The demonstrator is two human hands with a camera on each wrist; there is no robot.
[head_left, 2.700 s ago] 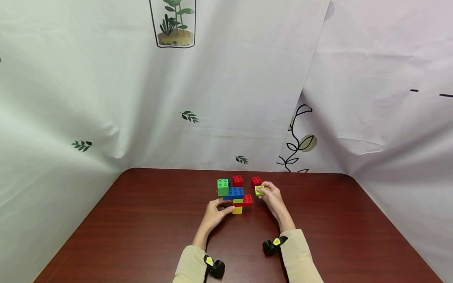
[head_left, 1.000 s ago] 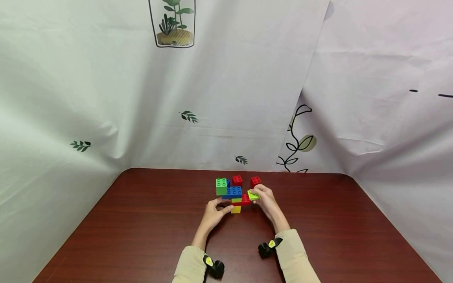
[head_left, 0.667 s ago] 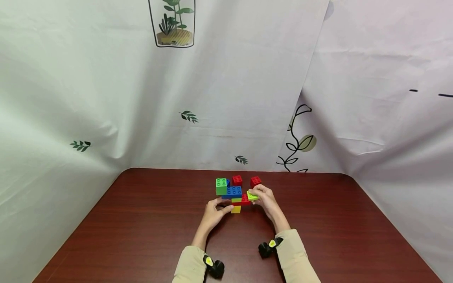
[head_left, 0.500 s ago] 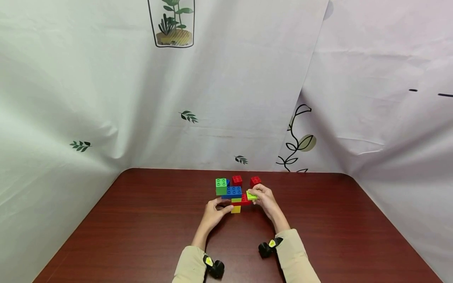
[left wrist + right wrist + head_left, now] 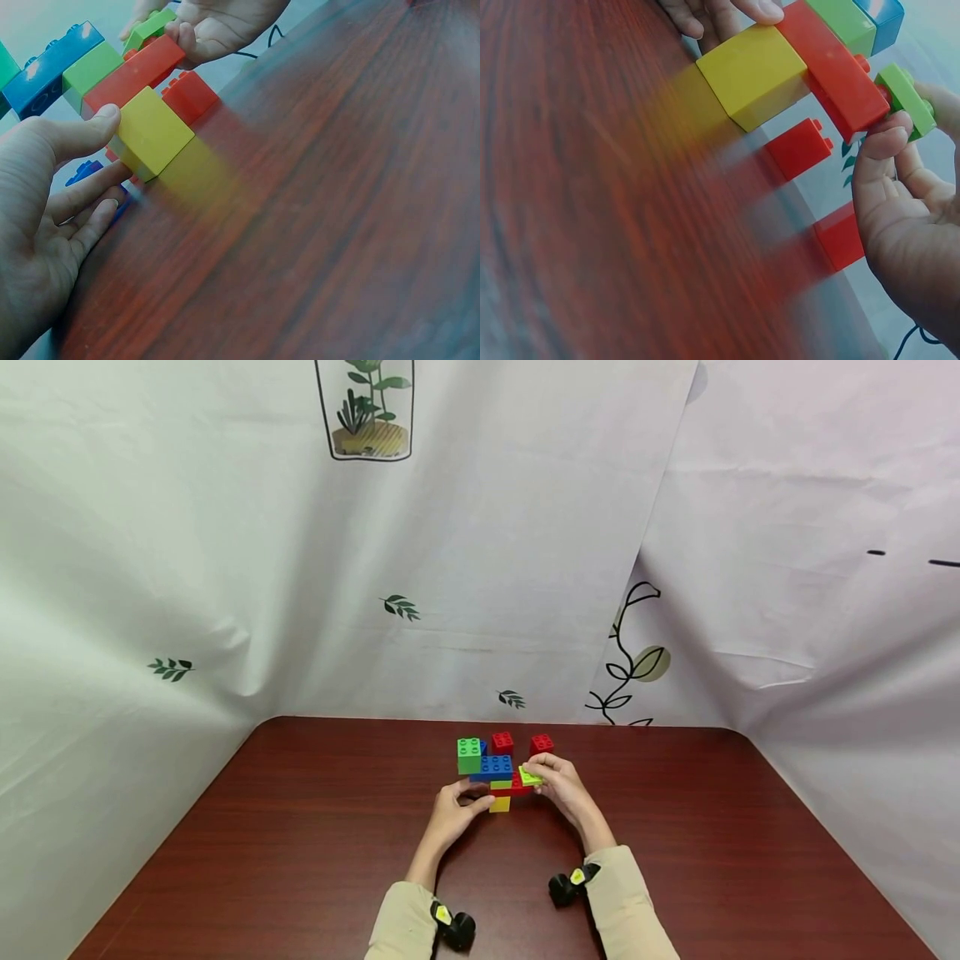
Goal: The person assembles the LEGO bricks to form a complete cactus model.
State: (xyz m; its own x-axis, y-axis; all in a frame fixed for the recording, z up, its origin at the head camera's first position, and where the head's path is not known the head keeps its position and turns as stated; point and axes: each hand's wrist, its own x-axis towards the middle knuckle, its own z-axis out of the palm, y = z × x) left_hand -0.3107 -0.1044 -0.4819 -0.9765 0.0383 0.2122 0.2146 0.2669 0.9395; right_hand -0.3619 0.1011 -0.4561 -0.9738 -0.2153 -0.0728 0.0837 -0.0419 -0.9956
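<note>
A stack of bricks stands on the table: a yellow brick (image 5: 154,135) at the bottom, a long red brick (image 5: 832,67) on it, then a green brick (image 5: 91,73), a blue brick (image 5: 496,767) and a bright green brick (image 5: 469,756) at the upper left. My left hand (image 5: 450,817) grips the yellow brick between thumb and fingers. With thumb and fingers my right hand (image 5: 562,785) pinches a small lime brick (image 5: 905,101) right at the studs on the red brick's free end. Whether the lime brick is pressed fully down, I cannot tell.
Behind the stack sit a red brick (image 5: 502,742) and a partly hidden blue brick (image 5: 483,748). Another red brick (image 5: 542,744) is just beyond my right hand. A patterned white cloth (image 5: 330,652) hangs behind the brown table (image 5: 300,860).
My right hand has moved left and slightly toward me, bringing the lime brick from beside the far red brick to the long red brick's end. My left hand keeps its grip.
</note>
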